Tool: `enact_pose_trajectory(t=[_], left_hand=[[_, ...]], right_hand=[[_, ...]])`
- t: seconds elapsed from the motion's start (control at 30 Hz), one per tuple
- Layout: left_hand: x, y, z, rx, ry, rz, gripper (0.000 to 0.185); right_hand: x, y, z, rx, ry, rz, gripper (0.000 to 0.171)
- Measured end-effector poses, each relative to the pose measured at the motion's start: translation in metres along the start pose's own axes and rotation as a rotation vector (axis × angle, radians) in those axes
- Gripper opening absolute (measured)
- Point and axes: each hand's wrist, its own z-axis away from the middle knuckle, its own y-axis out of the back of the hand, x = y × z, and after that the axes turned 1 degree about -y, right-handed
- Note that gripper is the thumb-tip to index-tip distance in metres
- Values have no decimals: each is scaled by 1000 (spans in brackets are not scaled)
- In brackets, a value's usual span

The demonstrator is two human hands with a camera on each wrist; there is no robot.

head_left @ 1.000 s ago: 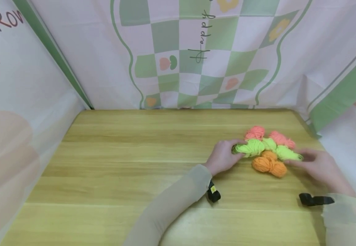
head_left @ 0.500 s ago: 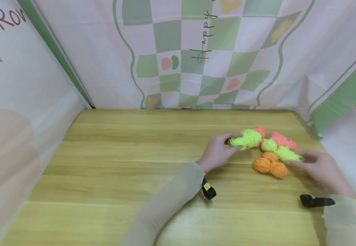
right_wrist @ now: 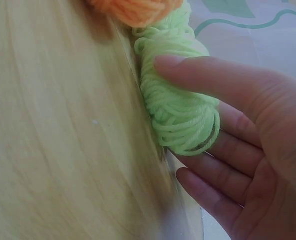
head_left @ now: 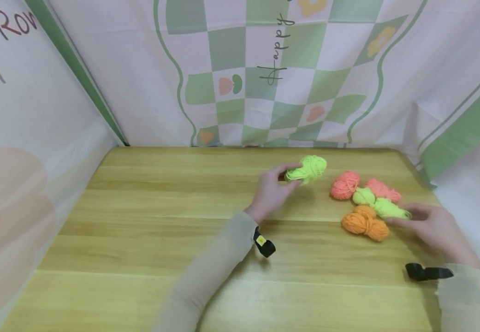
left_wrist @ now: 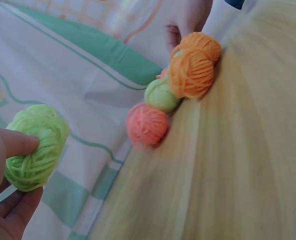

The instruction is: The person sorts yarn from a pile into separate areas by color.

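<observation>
In the head view my left hand pinches a yellow-green yarn skein by its near end, raised over the back of the table. The left wrist view shows the thumb on one side of this skein and fingers under it. At the right, my right hand holds the near end of a second yellow-green skein low at the tabletop. Its thumb lies across the strands and the other fingers are behind. A rounder yellow-green lobe shows at that skein's far end, between pink and orange yarn.
Two pink yarn bundles lie behind the second skein. An orange skein, tied at its middle, lies in front. The wooden table is bounded by a printed cloth at the back and both sides.
My left hand has lifted its yellow-green skein off the yarn group and carried it left and toward the back. The left pink bundle is now uncovered. My right hand stays in place.
</observation>
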Motion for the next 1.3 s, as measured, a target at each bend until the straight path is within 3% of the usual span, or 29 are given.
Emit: enact_pose_trajectory(t=[0.2,0.53,0.97,1.3], left_hand=[[-3,20,-7,82,-35,-25,36],[-3,58,-17,198,-28,-47,34],[-7,120,-16,374,-21,-63,35],[-13,173,-4,475,96,-104,36]], right_hand=[[3,1,-1,0,-11,1,64],[-2,1,1,-14,-18,3,68],[-1,2,-1,-10,-7,35,71],[-3,2,-2,-14,7,35,67]])
